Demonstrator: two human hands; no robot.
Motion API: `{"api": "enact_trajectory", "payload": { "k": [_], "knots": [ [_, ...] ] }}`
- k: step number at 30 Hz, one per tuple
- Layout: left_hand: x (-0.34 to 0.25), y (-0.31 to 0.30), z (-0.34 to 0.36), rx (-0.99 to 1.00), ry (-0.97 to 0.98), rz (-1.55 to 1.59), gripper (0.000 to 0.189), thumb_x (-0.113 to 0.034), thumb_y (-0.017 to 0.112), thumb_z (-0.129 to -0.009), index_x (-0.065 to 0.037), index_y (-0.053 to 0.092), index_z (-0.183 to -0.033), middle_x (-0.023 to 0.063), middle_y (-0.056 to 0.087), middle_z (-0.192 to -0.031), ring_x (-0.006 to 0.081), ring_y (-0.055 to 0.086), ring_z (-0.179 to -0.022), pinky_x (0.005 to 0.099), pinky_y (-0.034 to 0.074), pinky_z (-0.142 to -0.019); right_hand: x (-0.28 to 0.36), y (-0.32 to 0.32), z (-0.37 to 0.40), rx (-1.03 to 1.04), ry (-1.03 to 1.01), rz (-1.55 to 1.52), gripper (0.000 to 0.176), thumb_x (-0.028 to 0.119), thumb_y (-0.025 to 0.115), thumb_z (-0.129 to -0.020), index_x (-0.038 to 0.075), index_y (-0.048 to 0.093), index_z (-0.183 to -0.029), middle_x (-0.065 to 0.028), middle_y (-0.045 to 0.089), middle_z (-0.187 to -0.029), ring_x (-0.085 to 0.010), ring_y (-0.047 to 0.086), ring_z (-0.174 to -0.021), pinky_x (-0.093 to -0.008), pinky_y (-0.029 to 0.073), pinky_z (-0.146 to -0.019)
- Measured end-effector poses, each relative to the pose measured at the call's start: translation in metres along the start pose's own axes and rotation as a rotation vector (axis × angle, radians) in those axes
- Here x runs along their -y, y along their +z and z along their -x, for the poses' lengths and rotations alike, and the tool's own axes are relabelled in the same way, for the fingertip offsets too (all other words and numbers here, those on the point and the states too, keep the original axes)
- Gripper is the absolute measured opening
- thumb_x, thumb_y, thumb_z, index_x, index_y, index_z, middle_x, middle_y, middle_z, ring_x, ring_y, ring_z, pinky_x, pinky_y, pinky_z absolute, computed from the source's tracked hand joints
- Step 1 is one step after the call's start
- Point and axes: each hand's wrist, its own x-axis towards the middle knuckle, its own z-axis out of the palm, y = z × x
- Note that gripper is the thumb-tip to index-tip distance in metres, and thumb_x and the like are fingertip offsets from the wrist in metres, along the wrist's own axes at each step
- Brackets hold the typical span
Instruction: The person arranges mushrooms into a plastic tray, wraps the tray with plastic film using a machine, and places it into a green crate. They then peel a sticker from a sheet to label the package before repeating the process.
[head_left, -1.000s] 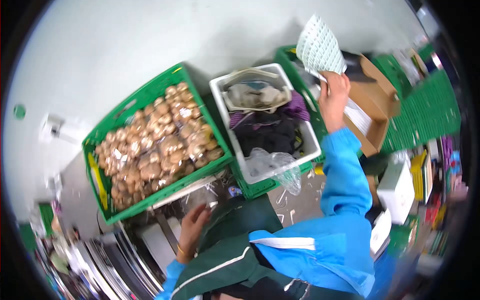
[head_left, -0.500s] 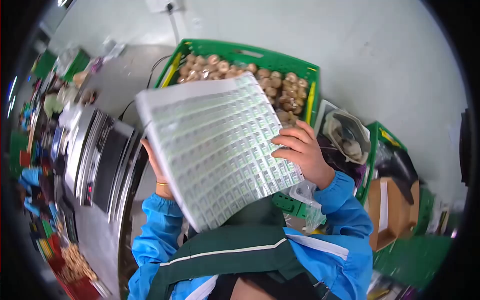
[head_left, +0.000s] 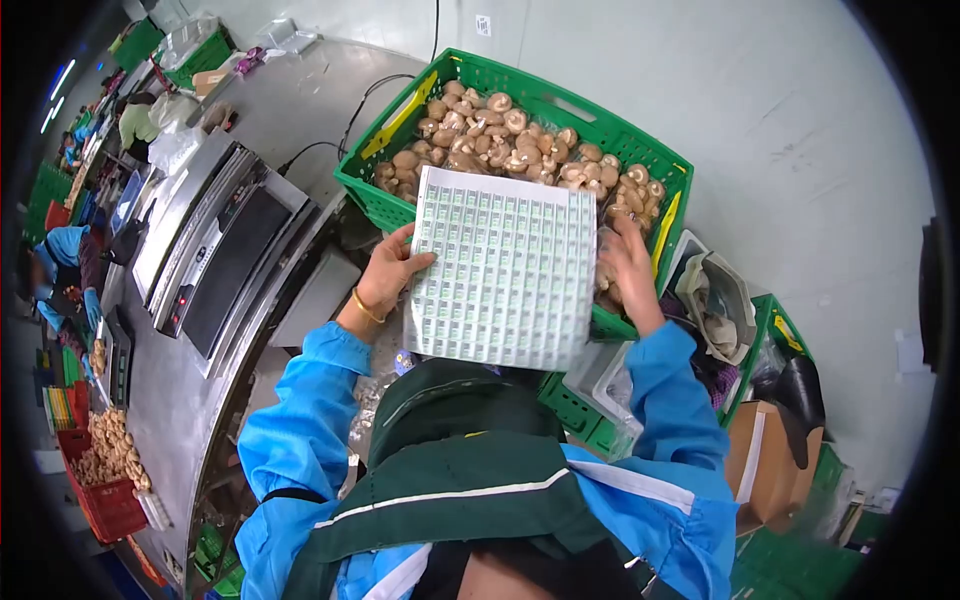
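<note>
White-and-green gridded sheet (head_left: 503,272), blank strip along top; left hand (head_left: 385,278) pinches edge; right hand (head_left: 632,275) beside, finger grip unclear.

Two hands show at the middle, one left hand (head_left: 390,272) and one right hand (head_left: 628,265), with one bracelet (head_left: 367,307). There is one sheet (head_left: 505,270), its printed cells too many to count surely. One mushroom crate (head_left: 372,200) has two yellow strips (head_left: 400,115); its mushrooms (head_left: 515,120) overlap past counting. One cardboard box (head_left: 765,450) is at right, one red crate (head_left: 112,510) at left.
</note>
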Motion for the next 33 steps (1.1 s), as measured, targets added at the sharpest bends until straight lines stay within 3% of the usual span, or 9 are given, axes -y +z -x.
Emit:
{"api": "enact_trajectory", "payload": {
  "k": [6,8,10,12,14,16,19,23,33],
  "knots": [
    [-0.026,-0.04,0.008,0.069,0.062,-0.158,0.052,0.007,0.06,-0.082,0.003,0.043,-0.131,0.0088,0.062,-0.113,0.0148,0.061,-0.095,0.0281,0.05,-0.084,0.037,0.046,-0.046,0.287,0.153,0.087,0.057,0.008,0.064,-0.085,0.003,0.038,-0.136,-0.0101,0.059,-0.107,-0.0159,0.057,-0.096,-0.0254,0.045,-0.079],
    [-0.035,-0.06,0.009,0.046,0.162,-0.26,0.052,0.007,0.06,-0.082,0.004,0.043,-0.13,0.0081,0.062,-0.112,0.0144,0.061,-0.096,0.0278,0.049,-0.086,0.034,0.06,-0.056,0.618,0.143,0.235,0.05,0.006,0.063,-0.085,0.001,0.043,-0.131,-0.0074,0.063,-0.097,-0.0125,0.058,-0.093,-0.0248,0.045,-0.081],
    [-0.056,-0.079,0.013,0.01,0.186,-0.287,0.058,0.001,0.065,-0.08,0.003,0.041,-0.132,0.0094,0.06,-0.116,0.0159,0.06,-0.099,0.0285,0.048,-0.087,0.046,0.085,-0.042,0.58,0.128,0.184,0.035,0.002,0.066,-0.082,0.002,0.054,-0.115,-0.0042,0.063,-0.088,-0.0102,0.058,-0.083,-0.0235,0.046,-0.074],
    [-0.082,-0.072,0.026,-0.323,0.322,-0.837,0.066,-0.008,0.072,-0.077,0.0,0.041,-0.134,0.015,0.059,-0.119,0.0241,0.056,-0.11,0.0344,0.044,-0.094,0.052,0.108,-0.035,0.567,0.065,0.006,0.023,0.002,0.065,-0.082,0.002,0.056,-0.103,-0.0041,0.063,-0.087,-0.0097,0.058,-0.081,-0.0233,0.046,-0.072],
    [-0.127,-0.018,0.043,-0.384,0.928,-1.446,0.075,-0.02,0.077,-0.072,-0.002,0.04,-0.135,0.0196,0.057,-0.12,0.0314,0.047,-0.121,0.0421,0.034,-0.103,0.068,0.132,-0.024,0.642,0.023,-0.011,0.015,0.001,0.065,-0.083,0.002,0.055,-0.094,-0.0026,0.061,-0.086,-0.0082,0.057,-0.079,-0.0218,0.046,-0.07],
    [-0.151,0.029,0.053,-0.012,0.966,-1.383,0.071,-0.03,0.074,-0.076,-0.006,0.042,-0.135,0.0173,0.053,-0.125,0.0316,0.034,-0.131,0.046,0.022,-0.111,0.081,0.154,-0.015,0.766,-0.087,0.015,0.014,0.0,0.065,-0.083,0.003,0.055,-0.093,-0.0013,0.06,-0.085,-0.0071,0.056,-0.078,-0.0217,0.046,-0.069],
    [-0.133,0.037,0.034,0.435,0.412,-1.137,0.04,-0.027,0.069,-0.082,-0.007,0.059,-0.115,0.009,0.062,-0.111,0.0223,0.054,-0.112,0.0414,0.032,-0.104,0.097,0.163,-0.003,0.836,-0.118,0.017,0.011,0.0,0.064,-0.084,0.001,0.055,-0.091,-0.0005,0.059,-0.083,-0.0064,0.056,-0.078,-0.0216,0.046,-0.07],
    [-0.12,0.011,0.025,0.48,0.286,-0.868,0.021,-0.018,0.065,-0.087,-0.001,0.064,-0.1,0.006,0.065,-0.09,0.0139,0.057,-0.088,0.0295,0.046,-0.079,0.115,0.153,-0.003,1.006,-0.107,0.127,0.012,-0.001,0.064,-0.083,-0.001,0.058,-0.094,-0.0026,0.061,-0.085,-0.0079,0.057,-0.081,-0.0235,0.046,-0.072],
    [-0.11,-0.003,-0.004,0.609,0.119,-0.781,0.02,-0.014,0.06,-0.09,0.002,0.062,-0.101,0.0086,0.064,-0.09,0.0139,0.056,-0.085,0.0294,0.045,-0.078,0.113,0.175,-0.04,1.179,-0.57,0.452,0.023,0.005,0.066,-0.077,0.004,0.066,-0.1,-0.0131,0.067,-0.088,-0.0291,0.065,-0.079,-0.0337,0.051,-0.072]
  ]
}}
